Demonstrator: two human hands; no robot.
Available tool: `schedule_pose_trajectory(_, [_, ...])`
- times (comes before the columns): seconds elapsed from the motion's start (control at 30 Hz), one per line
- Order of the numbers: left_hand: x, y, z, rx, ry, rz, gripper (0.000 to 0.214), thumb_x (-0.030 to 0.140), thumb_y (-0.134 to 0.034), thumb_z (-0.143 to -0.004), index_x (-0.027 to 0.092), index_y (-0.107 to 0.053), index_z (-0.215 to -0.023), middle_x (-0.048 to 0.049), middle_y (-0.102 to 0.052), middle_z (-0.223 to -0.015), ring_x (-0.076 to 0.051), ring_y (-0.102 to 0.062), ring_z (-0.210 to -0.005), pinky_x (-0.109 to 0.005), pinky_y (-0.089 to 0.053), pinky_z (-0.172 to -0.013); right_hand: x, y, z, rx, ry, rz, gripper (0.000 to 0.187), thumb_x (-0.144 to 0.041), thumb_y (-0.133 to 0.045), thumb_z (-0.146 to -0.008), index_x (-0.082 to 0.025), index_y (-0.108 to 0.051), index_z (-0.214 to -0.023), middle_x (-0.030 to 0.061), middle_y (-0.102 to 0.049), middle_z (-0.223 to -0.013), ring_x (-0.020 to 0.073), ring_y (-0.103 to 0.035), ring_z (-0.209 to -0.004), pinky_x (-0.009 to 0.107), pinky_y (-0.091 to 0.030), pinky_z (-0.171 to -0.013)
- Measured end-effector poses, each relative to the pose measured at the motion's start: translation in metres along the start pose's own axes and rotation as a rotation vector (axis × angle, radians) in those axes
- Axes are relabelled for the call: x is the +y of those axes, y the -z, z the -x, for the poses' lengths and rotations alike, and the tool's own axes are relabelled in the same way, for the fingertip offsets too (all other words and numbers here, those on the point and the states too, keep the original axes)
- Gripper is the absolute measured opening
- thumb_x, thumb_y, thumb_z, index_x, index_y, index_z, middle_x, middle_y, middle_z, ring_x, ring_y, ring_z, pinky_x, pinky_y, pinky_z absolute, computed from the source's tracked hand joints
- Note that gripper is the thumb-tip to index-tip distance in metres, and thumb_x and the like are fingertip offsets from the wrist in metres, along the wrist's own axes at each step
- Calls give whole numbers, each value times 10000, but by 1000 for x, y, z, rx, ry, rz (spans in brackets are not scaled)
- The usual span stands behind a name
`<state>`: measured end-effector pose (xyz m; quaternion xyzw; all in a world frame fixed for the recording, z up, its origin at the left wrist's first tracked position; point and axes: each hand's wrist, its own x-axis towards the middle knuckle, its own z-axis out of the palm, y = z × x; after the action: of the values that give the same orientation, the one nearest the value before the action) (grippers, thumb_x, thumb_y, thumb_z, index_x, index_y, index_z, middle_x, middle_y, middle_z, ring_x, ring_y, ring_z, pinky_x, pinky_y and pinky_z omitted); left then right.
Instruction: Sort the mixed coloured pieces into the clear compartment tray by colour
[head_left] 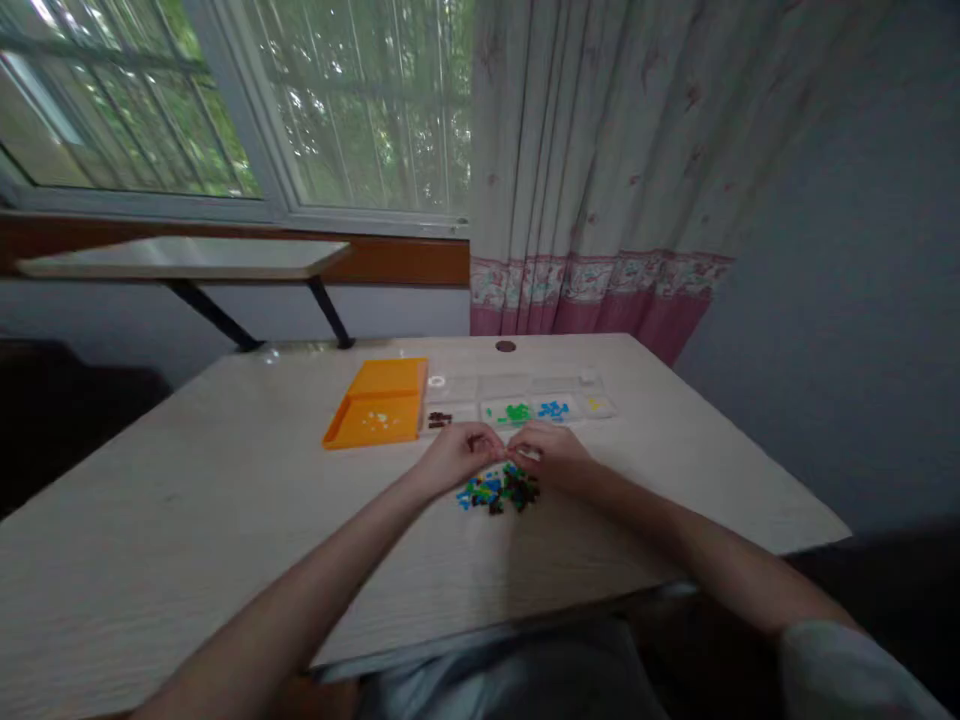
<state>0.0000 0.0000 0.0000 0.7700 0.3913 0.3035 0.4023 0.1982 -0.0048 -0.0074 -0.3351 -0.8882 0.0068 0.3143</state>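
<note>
My left hand (pixel 466 453) and my right hand (pixel 551 452) meet fingertip to fingertip, each closed in a pinch; what they hold, if anything, is too small to make out. Just below them on the table lies a loose pile of small pieces (pixel 499 488) in blue, green, dark brown and a little yellow. Behind my hands stands a clear compartment box (pixel 504 383). Dark brown pieces (pixel 439 419), green pieces (pixel 517 413), blue pieces (pixel 553 410) and yellow pieces (pixel 595 404) lie in separate compartments of its near row.
An orange tray (pixel 360 432) with small whitish pieces (pixel 381 420) is left of the clear box. A dark round disc (pixel 505 346) lies near the table's (pixel 225 520) far edge. A raised white shelf (pixel 187 258) on black supports stands at the back left, below the window.
</note>
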Motion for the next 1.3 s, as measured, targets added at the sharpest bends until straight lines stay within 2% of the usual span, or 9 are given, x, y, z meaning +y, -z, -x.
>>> schedule_pose_trajectory(0.13, [-3,15,4,-123,2,-129,243,339,-543,-736,111,-626,-748,-1,-555,-594,-84,-455,-537,-171,-332,-501,4,9,-3,155,4,-5,102,-246,-538,-782,-182,-612,-755,13,-607,-676,100,-555,-636,190,-419,-600])
schedule_pose_trajectory(0.23, [-4,18,5,-197,-9,-253,195,275,-517,-741,124,-640,-740,-7,-579,-605,-90,-478,-541,-173,-332,-505,7,21,-5,235,27,19,103,-234,-528,-793,-178,-613,-777,22,-612,-696,100,-557,-640,198,-427,-608])
schedule_pose_trajectory(0.33, [-2,15,6,-203,-54,-330,181,240,-500,-744,138,-649,-760,-9,-591,-630,-96,-493,-558,-176,-336,-518,9,32,-5,289,46,57,95,-223,-533,-789,-177,-616,-784,29,-616,-705,106,-559,-643,209,-435,-610])
schedule_pose_trajectory(0.47, [1,10,5,-176,-101,-416,170,217,-498,-738,152,-655,-753,-13,-599,-659,-105,-508,-589,-184,-351,-556,10,37,-6,327,59,94,90,-221,-540,-785,-178,-618,-770,30,-619,-696,108,-559,-634,213,-438,-604])
schedule_pose_trajectory(0.83, [7,8,8,-155,-129,-514,160,192,-479,-729,158,-635,-736,-12,-590,-668,-110,-507,-600,-187,-350,-566,11,34,-6,354,80,91,77,-216,-549,-779,-183,-617,-761,26,-620,-680,107,-558,-621,215,-439,-594])
schedule_pose_trajectory(1.0, [6,8,8,-163,-124,-537,158,167,-464,-719,160,-622,-729,-8,-583,-664,-108,-502,-592,-187,-342,-557,9,35,-6,339,81,107,102,-227,-535,-790,-182,-619,-754,28,-621,-682,105,-560,-623,211,-434,-602])
schedule_pose_trajectory(1.1, [6,8,8,-161,-123,-553,158,176,-463,-727,161,-621,-730,-12,-579,-669,-111,-502,-599,-190,-344,-558,11,38,-6,288,64,134,111,-238,-527,-798,-183,-621,-774,29,-624,-705,107,-565,-649,207,-423,-618])
schedule_pose_trajectory(1.2, [4,10,7,-150,-129,-566,148,185,-470,-734,164,-617,-737,-18,-582,-697,-118,-511,-629,-195,-356,-580,23,48,-6,203,-5,163,135,-257,-508,-808,-182,-620,-798,35,-628,-755,115,-565,-686,212,-412,-643])
schedule_pose_trajectory(1.3, [2,14,7,-130,-130,-579,145,182,-468,-743,165,-612,-749,-25,-588,-733,-126,-523,-670,-200,-368,-605,50,68,-3,132,-149,172,163,-280,-494,-805,-174,-619,-809,44,-625,-777,124,-549,-683,216,-396,-627])
